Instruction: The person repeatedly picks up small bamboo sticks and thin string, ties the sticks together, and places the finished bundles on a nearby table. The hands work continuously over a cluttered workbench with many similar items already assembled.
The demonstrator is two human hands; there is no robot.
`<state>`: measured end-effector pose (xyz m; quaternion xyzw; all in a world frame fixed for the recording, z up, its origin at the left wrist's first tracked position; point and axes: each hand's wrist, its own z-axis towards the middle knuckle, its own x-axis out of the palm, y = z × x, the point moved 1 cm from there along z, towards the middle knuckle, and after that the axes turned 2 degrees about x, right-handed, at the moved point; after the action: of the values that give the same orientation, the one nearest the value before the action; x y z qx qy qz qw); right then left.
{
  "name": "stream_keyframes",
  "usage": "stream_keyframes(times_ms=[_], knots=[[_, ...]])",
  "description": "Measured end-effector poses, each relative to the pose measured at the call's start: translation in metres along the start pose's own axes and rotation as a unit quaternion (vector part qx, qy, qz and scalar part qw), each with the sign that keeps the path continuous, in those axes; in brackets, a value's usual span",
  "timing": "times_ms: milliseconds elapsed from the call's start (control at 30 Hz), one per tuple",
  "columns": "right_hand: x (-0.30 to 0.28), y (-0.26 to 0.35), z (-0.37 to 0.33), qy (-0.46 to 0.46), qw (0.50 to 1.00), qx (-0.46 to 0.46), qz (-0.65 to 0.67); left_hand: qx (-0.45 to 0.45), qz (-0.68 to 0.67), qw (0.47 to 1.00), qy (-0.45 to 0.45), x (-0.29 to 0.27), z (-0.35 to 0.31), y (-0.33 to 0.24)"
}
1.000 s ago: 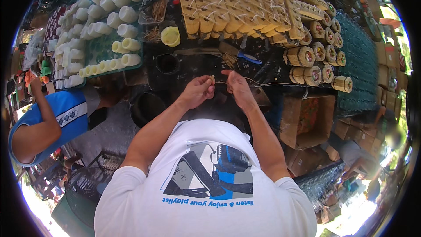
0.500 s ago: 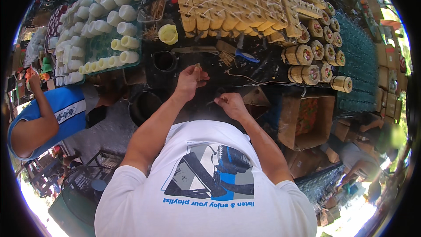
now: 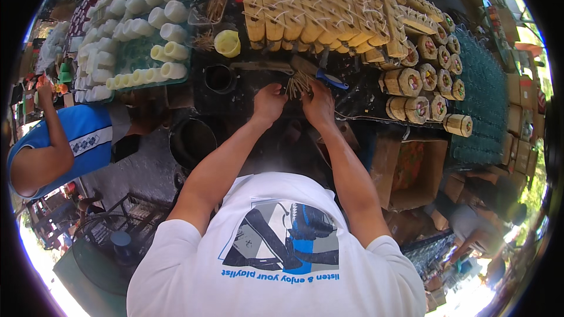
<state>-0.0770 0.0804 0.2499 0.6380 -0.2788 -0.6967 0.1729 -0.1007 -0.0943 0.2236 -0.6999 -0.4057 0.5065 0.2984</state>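
A loose bundle of thin wooden sticks (image 3: pixel 298 84) lies on the dark worktable between my hands. My left hand (image 3: pixel 269 104) is just left of the bundle, its fingers curled in; whatever they hold is too small to make out. At the bundle's right edge my right hand (image 3: pixel 318 104) has its fingers bent on the sticks. Just beyond the right hand lies a blue-handled tool (image 3: pixel 332 79), next to a brown block (image 3: pixel 304 64). A long flat strip (image 3: pixel 261 67) lies behind my left hand, and a black cup (image 3: pixel 220 78) stands to its left.
Rows of tied bamboo-like pieces (image 3: pixel 317 12) fill the back, with hollow octagonal pieces (image 3: pixel 405 82) at right. White cups (image 3: pixel 174 10) cover a green tray at left, near a yellow cup (image 3: pixel 227 43). A cardboard box (image 3: pixel 382 170) stands front right. Another person (image 3: pixel 64 147) works at left.
Both hands have moved forward over the table. My right hand has gone from near my body to the stick bundle; my left, which held a thin stick upright, has turned downward beside it.
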Motion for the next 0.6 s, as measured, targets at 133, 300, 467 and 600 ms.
stream_keyframes(times_ms=[133, 300, 467, 600], knots=[[0.002, -0.013, -0.024, 0.098, 0.991, 0.076, 0.058, -0.038, 0.054, 0.996, 0.059, -0.028, -0.018, 0.001], [0.032, -0.027, -0.037, 0.096, 0.99, -0.006, 0.106, -0.151, -0.166, 0.969, 0.105, -0.033, -0.03, 0.03], [0.038, 0.013, -0.007, 0.131, 0.985, -0.106, 0.021, -0.126, -0.018, 0.992, 0.005, -0.061, -0.047, 0.044], [0.054, 0.055, 0.039, 0.06, 0.974, -0.212, -0.05, -0.095, 0.075, 0.971, -0.204, -0.09, -0.047, 0.055]])
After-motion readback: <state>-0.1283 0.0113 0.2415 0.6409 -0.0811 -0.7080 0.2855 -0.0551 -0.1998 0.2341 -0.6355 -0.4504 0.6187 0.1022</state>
